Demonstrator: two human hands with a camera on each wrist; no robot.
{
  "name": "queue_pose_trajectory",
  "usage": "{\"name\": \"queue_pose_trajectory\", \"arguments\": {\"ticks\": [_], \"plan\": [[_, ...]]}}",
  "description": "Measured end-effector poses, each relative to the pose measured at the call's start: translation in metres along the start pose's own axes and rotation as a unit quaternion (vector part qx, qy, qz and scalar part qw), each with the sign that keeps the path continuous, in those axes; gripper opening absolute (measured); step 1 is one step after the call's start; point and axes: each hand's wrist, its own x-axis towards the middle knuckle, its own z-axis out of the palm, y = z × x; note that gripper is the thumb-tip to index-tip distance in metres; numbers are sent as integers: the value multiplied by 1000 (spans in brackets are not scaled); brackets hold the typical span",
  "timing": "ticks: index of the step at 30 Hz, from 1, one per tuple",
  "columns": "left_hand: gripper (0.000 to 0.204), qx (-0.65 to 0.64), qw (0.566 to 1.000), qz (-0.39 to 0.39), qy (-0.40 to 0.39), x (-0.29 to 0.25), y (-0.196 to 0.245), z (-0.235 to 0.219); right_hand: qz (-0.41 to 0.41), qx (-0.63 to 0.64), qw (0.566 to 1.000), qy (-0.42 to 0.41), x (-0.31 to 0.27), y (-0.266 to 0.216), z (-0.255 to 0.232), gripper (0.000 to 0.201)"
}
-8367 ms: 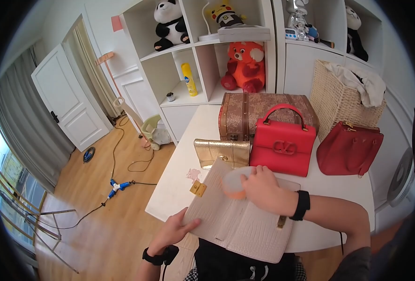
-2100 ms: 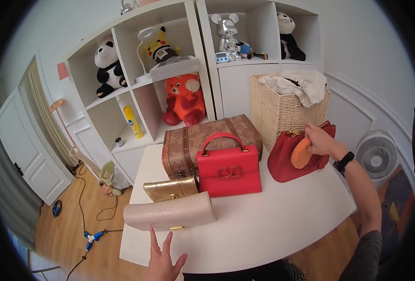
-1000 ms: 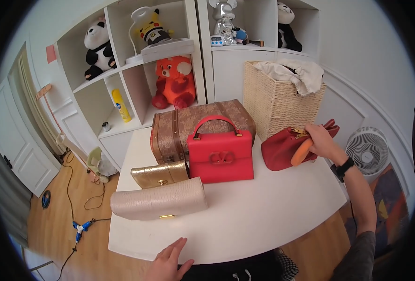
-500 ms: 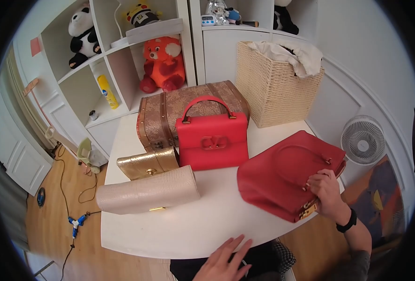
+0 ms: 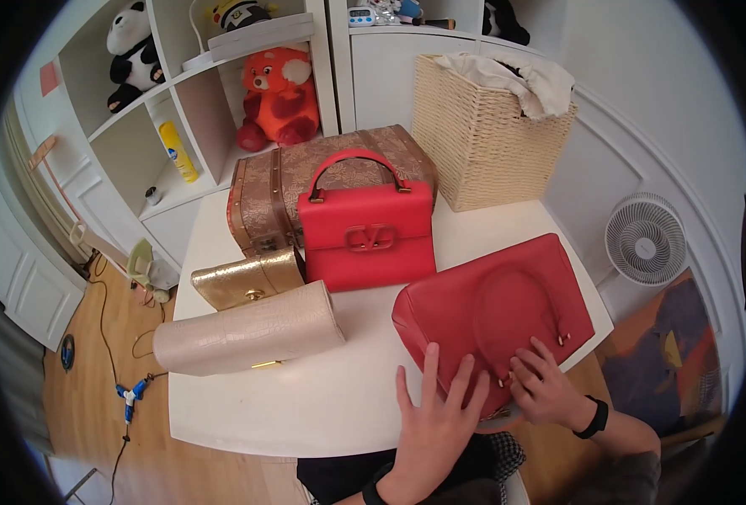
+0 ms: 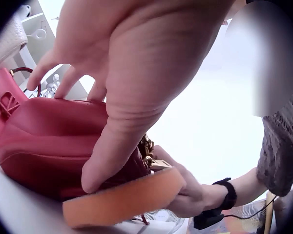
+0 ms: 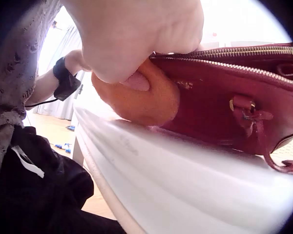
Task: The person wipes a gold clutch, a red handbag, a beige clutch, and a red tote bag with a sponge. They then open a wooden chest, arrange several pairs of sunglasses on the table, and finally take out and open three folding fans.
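Head view had the dark red bag (image 5: 495, 316) lying flat at the white table's (image 5: 322, 404) near edge. The left hand (image 5: 434, 421) pressed down with straight, spread fingers, seemingly steadying it. The right hand (image 5: 546, 389), fingers curled, pinched an orange sponge (image 6: 122, 200) against the bag's zipped edge. Three more bags, a trunk (image 5: 306, 181) and wicker basket (image 5: 487, 139) stood behind; fan (image 5: 644, 240) on the floor.

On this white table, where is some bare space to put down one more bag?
The widest bare patch of the table lies at the front left, between the beige clutch, the dark red bag and the near edge. The back is crowded with the red handbag, trunk and basket.
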Motion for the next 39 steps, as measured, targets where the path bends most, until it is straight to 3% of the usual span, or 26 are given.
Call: {"name": "queue_pose_trajectory", "arguments": {"ticks": [4, 6, 9, 19, 22, 24, 25, 26, 27, 28, 30, 34, 39], "plan": [[46, 57, 998, -13, -15, -1, -12, 6, 16, 20, 996, -82, 1, -9, -8, 48], [47, 71, 997, -12, -16, -2, -15, 7, 34, 71, 988, -136, 2, -11, -13, 70], [53, 57, 998, -13, -28, -1, -17, 7, 47, 112, 976, -179, 8, -8, -24, 79], [57, 61, 996, -43, -41, -3, -9, 12, -26, 87, 987, -134, -7, -5, -24, 73], [69, 51, 995, -39, -70, -2, -15, 3, -71, 177, 971, -141, -7, 0, -38, 61], [77, 21, 994, -37, -97, 0, -15, -1, -10, 348, 937, -38, -14, 5, -42, 49], [84, -1, 994, -50, -98, 2, -12, -1, -9, 348, 937, -39, -17, 9, -45, 49], [91, -23, 993, -62, -100, 2, -10, 0, 39, 314, 947, 45, -18, 15, -48, 45], [91, -25, 993, -60, -100, 3, -5, 4, 86, 276, 949, 128, -17, 20, -52, 41], [83, -49, 992, -85, -80, 4, 1, 10, 87, 274, 949, 127, -11, 21, -58, 41], [75, -73, 990, -110, -57, 7, 11, 18, 310, 237, 908, 150, 5, 22, -70, 35], [68, -147, 978, -149, -5, 14, 16, 27, 323, 133, 925, 153, 18, 35, -77, 47], [47, -224, 961, -163, 27, 20, 17, 25, 367, 176, 893, 194, 24, 41, -79, 52]]}}
